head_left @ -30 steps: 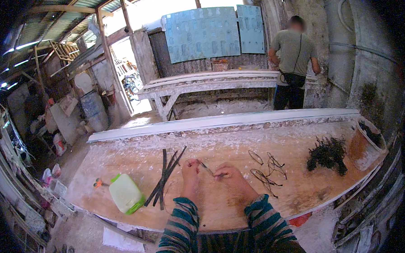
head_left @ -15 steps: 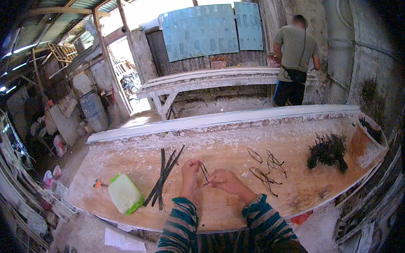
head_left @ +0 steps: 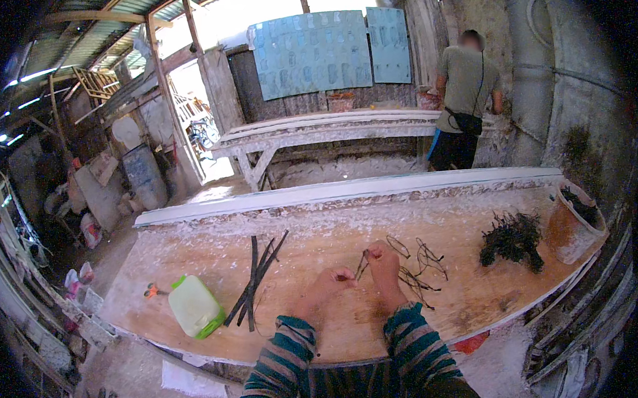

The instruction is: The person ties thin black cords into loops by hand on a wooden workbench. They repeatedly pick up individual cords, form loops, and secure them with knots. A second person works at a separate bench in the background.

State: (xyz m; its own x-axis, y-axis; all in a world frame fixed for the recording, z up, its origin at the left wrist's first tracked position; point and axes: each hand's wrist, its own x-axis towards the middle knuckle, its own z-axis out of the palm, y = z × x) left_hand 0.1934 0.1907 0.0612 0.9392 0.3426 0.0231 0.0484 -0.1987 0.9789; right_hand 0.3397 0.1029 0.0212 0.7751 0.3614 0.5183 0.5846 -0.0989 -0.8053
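Above the middle of the wooden table, a thin dark cord [head_left: 361, 266] stretches in a short length between my hands. My right hand [head_left: 385, 269] is closed in a pinch on its upper end, a little farther out. Lower and to the left, the fingertips of my left hand [head_left: 328, 285] are pressed together at the cord's lower end. Just right of my right hand lie several looped dark cords [head_left: 427, 264], some knotted. Left of my left hand, several flat black strips [head_left: 252, 285] lie crossed on the board.
A pale container with green ends [head_left: 195, 307] and orange-handled scissors [head_left: 155, 290] lie at left. To the right are a tangled black cord heap [head_left: 511, 241] and a dusty orange bucket [head_left: 572, 228]. A long white strip [head_left: 348, 193] edges the table's far side. Beyond, a person [head_left: 468, 92] stands at another bench.
Both hands have shifted right, the right one also farther from me, close to the looped cords. My right hand now sits higher than the left, with the cord still between them.
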